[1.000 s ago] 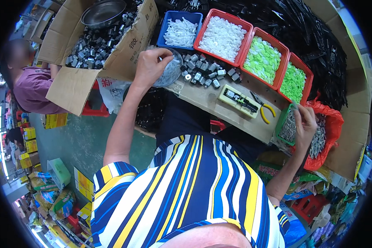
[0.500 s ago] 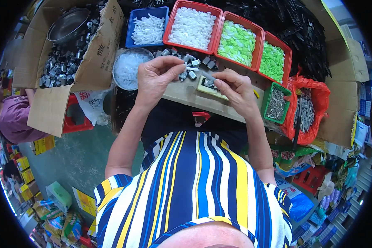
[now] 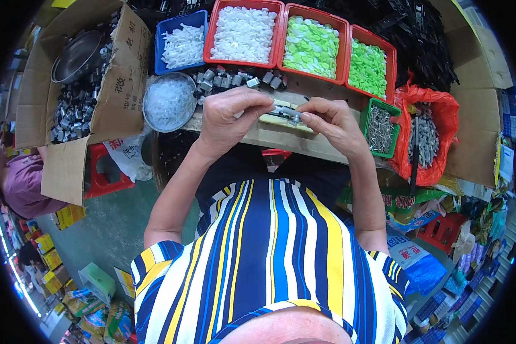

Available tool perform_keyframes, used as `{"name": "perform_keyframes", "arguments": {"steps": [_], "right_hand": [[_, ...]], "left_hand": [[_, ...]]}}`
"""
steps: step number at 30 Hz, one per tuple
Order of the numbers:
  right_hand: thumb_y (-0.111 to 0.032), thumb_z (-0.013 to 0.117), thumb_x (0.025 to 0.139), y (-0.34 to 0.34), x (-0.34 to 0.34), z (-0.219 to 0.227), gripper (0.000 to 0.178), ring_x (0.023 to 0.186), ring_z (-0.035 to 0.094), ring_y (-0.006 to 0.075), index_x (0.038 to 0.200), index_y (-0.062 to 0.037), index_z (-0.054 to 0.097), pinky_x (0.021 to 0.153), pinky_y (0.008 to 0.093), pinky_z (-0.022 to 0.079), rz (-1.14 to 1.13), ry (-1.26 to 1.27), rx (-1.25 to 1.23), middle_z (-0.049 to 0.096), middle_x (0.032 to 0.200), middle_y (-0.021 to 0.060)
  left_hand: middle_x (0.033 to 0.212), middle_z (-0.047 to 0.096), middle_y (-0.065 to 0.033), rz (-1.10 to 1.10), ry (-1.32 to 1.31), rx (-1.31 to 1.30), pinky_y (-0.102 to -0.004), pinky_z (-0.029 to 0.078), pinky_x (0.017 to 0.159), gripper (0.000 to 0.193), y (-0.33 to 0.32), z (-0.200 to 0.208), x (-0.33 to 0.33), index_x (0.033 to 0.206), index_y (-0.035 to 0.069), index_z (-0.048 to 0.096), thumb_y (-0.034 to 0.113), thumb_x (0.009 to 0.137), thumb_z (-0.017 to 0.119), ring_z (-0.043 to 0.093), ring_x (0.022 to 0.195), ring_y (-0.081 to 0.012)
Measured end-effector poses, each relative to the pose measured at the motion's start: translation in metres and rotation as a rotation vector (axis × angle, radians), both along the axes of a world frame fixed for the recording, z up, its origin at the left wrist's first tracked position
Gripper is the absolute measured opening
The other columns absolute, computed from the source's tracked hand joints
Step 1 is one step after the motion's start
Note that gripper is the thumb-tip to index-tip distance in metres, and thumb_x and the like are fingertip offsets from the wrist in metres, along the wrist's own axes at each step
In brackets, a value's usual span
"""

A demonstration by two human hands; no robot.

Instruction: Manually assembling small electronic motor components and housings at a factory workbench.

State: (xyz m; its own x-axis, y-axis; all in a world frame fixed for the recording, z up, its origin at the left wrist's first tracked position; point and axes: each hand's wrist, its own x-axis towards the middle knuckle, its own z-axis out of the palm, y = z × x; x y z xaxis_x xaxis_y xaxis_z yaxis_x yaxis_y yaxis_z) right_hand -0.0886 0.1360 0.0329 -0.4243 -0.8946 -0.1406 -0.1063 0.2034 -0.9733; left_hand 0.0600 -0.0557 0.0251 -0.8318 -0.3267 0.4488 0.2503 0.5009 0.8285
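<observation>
A pale yellow block point(image 3: 285, 122) lies on the bench in front of me, with small grey and translucent parts point(image 3: 286, 111) across its middle. My left hand point(image 3: 230, 121) is closed in a pinch at the block's left end; what sits between its fingertips is too small to name. At the right end my right hand point(image 3: 333, 121) also pinches, its thumb and forefinger on a small grey piece point(image 3: 296, 118) over the block. Behind my left hand lie loose small motors point(image 3: 213, 80) with silver-grey bodies.
Behind stand a blue bin point(image 3: 182, 41) of white parts, a red bin point(image 3: 243, 33) of white discs, and red bins of green discs point(image 3: 311, 46). A round bowl point(image 3: 169, 102), green basket point(image 3: 380, 129) of metal pins, red bag point(image 3: 436, 132) and motor-filled carton point(image 3: 74, 109) flank them.
My left hand has moved right, from beside the loose motors to the pale block. My right hand has come down onto the block's right end. The whole view has shifted slightly.
</observation>
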Motion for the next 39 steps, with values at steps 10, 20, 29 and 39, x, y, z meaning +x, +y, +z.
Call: {"name": "perform_keyframes", "arguments": {"steps": [10,20,29,39], "right_hand": [[-0.016,0.066,0.093,0.018,-0.016,-0.001,0.022,0.070,0.053,0.0067,0.100,0.0043,0.070,0.060,0.0252,0.043,0.027,0.051,0.119,0.063,0.080,0.0017],[-0.012,0.067,0.089,0.034,-0.027,-0.005,0.018,0.065,0.051,0.0161,0.097,0.0041,0.069,0.060,0.0319,0.041,0.029,0.518,0.289,0.059,0.076,0.0092],[-0.012,0.067,0.087,0.030,-0.029,-0.015,0.019,0.070,0.058,0.0229,0.095,0.0046,0.069,0.064,0.0359,0.045,0.050,0.462,0.304,0.063,0.079,0.0147],[-0.010,0.069,0.085,0.035,-0.020,-0.026,0.021,0.064,0.054,0.0140,0.101,0.0012,0.062,0.062,0.0304,0.046,-0.055,0.412,0.286,0.061,0.072,0.0075]], "left_hand": [[0.090,0.070,-0.0136,-0.067,-0.028,-0.166,-0.0334,0.055,0.069,0.022,0.010,-0.014,-0.010,0.098,0.001,0.070,0.005,0.076,0.076,0.069,0.081,-0.0265],[0.092,0.065,-0.0112,-0.100,-0.082,-0.413,-0.0374,0.052,0.077,0.027,0.016,-0.044,-0.024,0.099,0.000,0.068,0.004,0.073,0.075,0.060,0.090,-0.0284],[0.093,0.065,-0.0100,-0.109,-0.085,-0.448,-0.0374,0.051,0.077,0.025,0.023,-0.047,-0.032,0.098,0.001,0.069,0.007,0.074,0.074,0.059,0.092,-0.0273],[0.086,0.066,-0.0076,-0.133,-0.077,-0.473,-0.0366,0.051,0.075,0.013,0.038,-0.053,-0.046,0.086,0.003,0.071,0.009,0.074,0.075,0.060,0.087,-0.0268]]}}
